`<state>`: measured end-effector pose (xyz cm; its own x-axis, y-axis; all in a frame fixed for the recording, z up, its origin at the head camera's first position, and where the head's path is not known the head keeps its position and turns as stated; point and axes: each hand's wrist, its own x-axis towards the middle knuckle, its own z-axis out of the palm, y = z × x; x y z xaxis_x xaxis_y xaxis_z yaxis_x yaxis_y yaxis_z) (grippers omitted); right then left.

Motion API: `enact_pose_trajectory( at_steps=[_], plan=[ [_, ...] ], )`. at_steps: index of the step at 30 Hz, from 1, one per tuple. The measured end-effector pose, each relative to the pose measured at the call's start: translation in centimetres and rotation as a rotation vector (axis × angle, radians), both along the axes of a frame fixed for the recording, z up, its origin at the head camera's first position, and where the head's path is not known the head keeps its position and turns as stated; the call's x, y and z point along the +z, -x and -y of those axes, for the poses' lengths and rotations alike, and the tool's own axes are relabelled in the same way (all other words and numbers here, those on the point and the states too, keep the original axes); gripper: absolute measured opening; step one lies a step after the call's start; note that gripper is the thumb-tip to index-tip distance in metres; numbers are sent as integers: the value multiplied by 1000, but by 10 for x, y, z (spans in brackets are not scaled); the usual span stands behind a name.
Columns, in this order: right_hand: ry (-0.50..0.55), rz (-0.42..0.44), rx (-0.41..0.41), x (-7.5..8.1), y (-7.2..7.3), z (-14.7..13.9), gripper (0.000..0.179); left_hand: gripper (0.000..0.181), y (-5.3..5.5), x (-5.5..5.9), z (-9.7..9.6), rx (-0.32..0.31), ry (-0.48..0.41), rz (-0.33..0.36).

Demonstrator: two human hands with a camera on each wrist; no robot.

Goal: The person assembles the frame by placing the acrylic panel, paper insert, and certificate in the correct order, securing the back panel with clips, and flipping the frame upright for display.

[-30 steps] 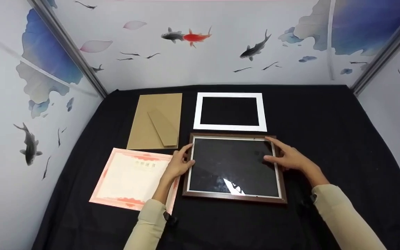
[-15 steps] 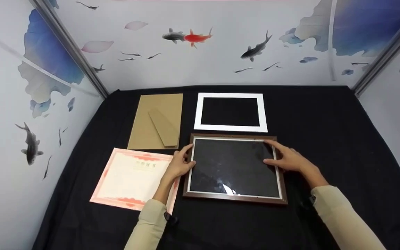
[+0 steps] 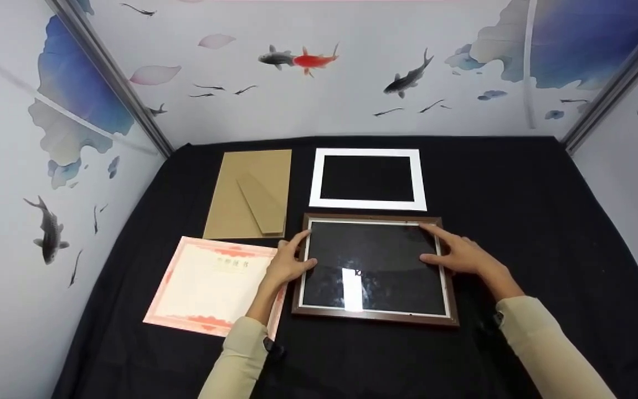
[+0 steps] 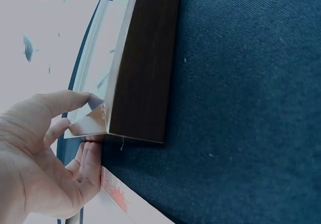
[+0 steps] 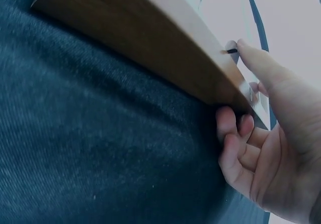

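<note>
A brown picture frame [image 3: 374,320] lies on the black cloth, with a silvery inner edge around a shiny clear pane [image 3: 391,260]. My left hand [image 3: 286,263] holds its left side, the thumb on the pane and the other fingers around the edge. At the opposite side, my right hand [image 3: 466,255] grips the frame, thumb over the inner edge and index finger near the far right corner. In the right wrist view the lower fingers of the right hand [image 5: 281,158] curl against the frame's outer wall [image 5: 145,38]. The left wrist view shows the left hand [image 4: 50,153] at a frame corner.
Behind the frame lies a white mat board [image 3: 368,205] with a rectangular opening. A brown backing board [image 3: 225,194] with a stand leg is at the back left. Partly under the left forearm lies a red-bordered certificate [image 3: 202,288]. Printed white panels [image 3: 341,111] enclose the table.
My left hand has shifted slightly right, its thumb farther over the pane. The bright reflection on the pane has moved left and changed shape. My right hand stays almost still.
</note>
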<state>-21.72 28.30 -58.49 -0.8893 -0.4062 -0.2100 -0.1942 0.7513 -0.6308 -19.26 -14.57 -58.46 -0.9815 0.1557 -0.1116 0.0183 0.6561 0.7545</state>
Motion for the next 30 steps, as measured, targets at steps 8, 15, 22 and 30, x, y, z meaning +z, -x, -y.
enact_pose_trajectory(
  at_steps=[8,15,22,30],
  plan=[
    [87,6,14,-5,-3,-10,86,70,0,3,-5,-7,78,20],
    [41,-34,20,-5,-5,-8,84,69,0,3,-5,-6,111,14],
    [-11,-20,5,0,-2,-3,90,70,0,5,-3,-14,117,10],
    [-25,101,9,9,8,3,92,73,1,0,4,-99,10,3]
  ],
)
